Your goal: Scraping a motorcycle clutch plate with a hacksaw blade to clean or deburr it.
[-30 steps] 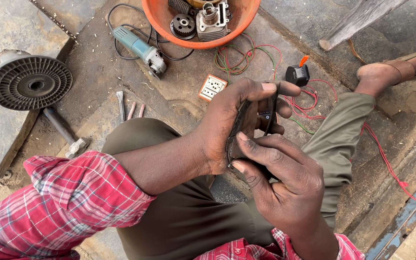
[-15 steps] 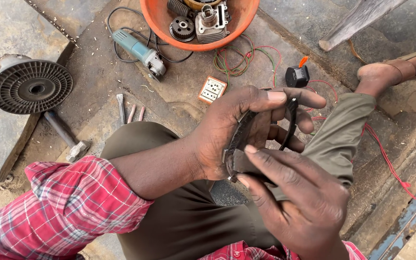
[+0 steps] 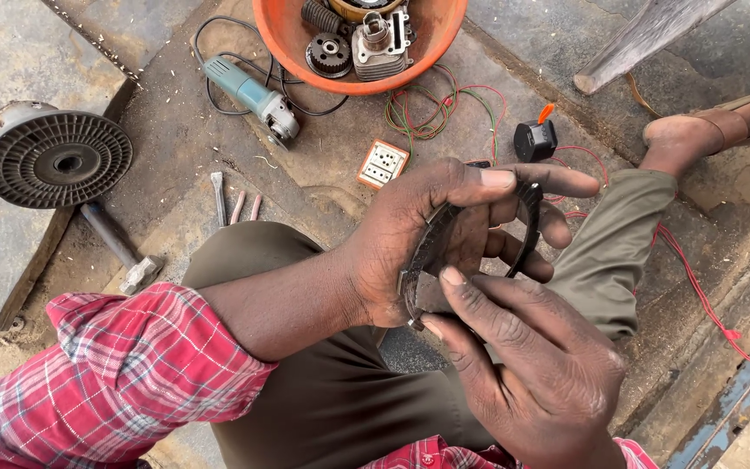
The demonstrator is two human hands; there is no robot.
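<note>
An orange basin [image 3: 284, 43] of engine parts sits at the far edge of the concrete floor [image 3: 62, 52], a black ribbed wheel [image 3: 56, 159] lies toward the left edge, and a blue-green angle grinder [image 3: 249, 94] rests between them. The left hand [image 3: 431, 239] curls around a dark metal ring [image 3: 431, 252] held over the lap, thumb along its top, fingers wrapped behind. The right hand [image 3: 536, 365] pinches the ring's lower rim between thumb and forefinger. A hammer [image 3: 119, 247] lies below the wheel, and a small white socket plate [image 3: 382, 164] lies near the basin
</note>
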